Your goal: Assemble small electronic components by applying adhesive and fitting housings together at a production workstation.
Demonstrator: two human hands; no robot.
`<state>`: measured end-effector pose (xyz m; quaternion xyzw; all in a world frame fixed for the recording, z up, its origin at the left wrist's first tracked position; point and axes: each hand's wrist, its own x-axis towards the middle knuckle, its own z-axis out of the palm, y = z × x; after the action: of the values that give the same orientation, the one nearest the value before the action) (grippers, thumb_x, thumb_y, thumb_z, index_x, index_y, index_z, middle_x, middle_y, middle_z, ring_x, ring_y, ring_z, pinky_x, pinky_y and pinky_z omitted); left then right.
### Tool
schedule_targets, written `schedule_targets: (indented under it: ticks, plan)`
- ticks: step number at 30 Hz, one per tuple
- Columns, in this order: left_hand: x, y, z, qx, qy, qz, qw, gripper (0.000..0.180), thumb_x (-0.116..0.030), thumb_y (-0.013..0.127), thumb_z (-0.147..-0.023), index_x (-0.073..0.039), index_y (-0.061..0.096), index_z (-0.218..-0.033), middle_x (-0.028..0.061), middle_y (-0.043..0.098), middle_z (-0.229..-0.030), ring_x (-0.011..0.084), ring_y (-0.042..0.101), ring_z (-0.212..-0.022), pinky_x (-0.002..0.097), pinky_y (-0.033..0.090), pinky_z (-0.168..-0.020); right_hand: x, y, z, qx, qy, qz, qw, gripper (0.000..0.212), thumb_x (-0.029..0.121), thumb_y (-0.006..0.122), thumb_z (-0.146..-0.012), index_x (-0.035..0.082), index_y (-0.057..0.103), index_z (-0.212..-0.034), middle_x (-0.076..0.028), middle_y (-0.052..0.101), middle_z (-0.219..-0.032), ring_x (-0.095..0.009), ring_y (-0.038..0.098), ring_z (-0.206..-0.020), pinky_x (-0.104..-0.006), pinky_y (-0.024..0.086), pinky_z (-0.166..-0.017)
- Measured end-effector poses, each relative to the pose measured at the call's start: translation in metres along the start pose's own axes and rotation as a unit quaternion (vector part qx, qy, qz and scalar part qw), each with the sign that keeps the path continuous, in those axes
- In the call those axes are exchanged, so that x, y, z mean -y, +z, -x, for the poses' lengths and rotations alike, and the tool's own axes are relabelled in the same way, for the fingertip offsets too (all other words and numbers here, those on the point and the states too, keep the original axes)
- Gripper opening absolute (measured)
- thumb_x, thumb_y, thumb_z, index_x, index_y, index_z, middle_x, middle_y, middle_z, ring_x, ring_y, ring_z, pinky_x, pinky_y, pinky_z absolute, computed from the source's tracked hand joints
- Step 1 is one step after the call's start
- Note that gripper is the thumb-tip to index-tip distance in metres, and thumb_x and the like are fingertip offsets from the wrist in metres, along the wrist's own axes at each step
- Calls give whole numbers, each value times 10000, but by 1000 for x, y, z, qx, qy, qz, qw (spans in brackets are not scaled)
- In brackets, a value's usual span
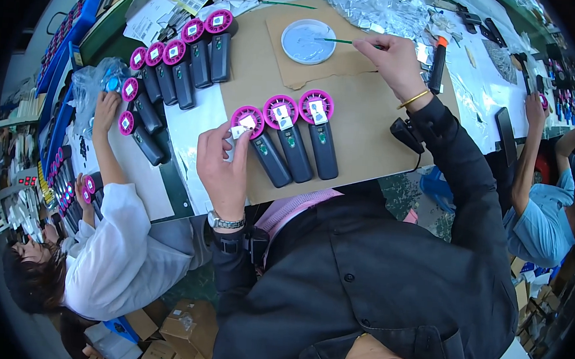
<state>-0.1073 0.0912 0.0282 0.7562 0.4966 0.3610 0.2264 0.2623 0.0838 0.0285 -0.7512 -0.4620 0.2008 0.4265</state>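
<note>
My right hand (395, 62) pinches a thin green stick (341, 41), its tip over a round shallow dish (307, 41) of pale, glossy paste. Near me, three dark grey handheld fans with pink round heads lie in a row: a left fan (270, 159), a middle fan (294, 150) and a right fan (322, 149). White pieces sit on their heads. At the left fan's head, my left hand (222, 166) has thumb and fingertips closed on a small white piece (238, 132); its exact kind is unclear.
Brown cardboard (362, 138) covers the table under the fans. More pink-headed fans (197, 49) line the left side. An orange-and-black tool (439, 64) lies beyond my right wrist. Clear plastic bags (370, 10) pile at the back. Co-workers sit left, in a white shirt (115, 254), and right.
</note>
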Motion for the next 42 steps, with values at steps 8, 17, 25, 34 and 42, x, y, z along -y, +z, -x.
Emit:
schedule_targets:
  ticks: [8,17,25,34,42]
  plan:
    - [-6,1,-4,30,28,47,998,203,2,832,-932,6,699,-1085,88,669,-1033,171,605,-772,325,509,-699,2,22,-16,35,64,-10,997,313,254,853,-976,-22,859,-1123,-15,764,-871,-59,591,-741,-250,472,-671]
    - [-13,-6,-7,86,20,68,994,184,41,796,-934,9,693,-1083,107,697,-1043,217,680,-819,340,558,-730,8,25,-20,86,164,-165,969,246,223,862,-964,-1,851,-1067,33,643,-778,-52,473,-650,-247,365,-571]
    - [7,5,-2,30,222,-57,973,200,67,771,-895,0,741,-1080,152,750,-1122,345,738,-962,420,599,-773,18,2,-17,137,232,-331,904,185,188,856,-973,15,804,-1013,63,488,-738,-51,361,-610,-253,289,-540]
    - [19,13,4,-6,264,-91,960,214,35,798,-906,4,771,-1116,143,757,-1136,323,743,-965,414,604,-776,9,-15,-3,97,199,-280,934,140,167,780,-1044,31,747,-1045,75,442,-767,-35,334,-631,-237,264,-545]
    - [21,16,11,-20,245,-78,966,253,21,824,-906,-5,793,-1156,144,739,-1139,314,727,-962,412,587,-785,9,-35,-12,112,224,-366,897,149,149,737,-1075,6,748,-1117,75,416,-790,-31,336,-661,-230,264,-549]
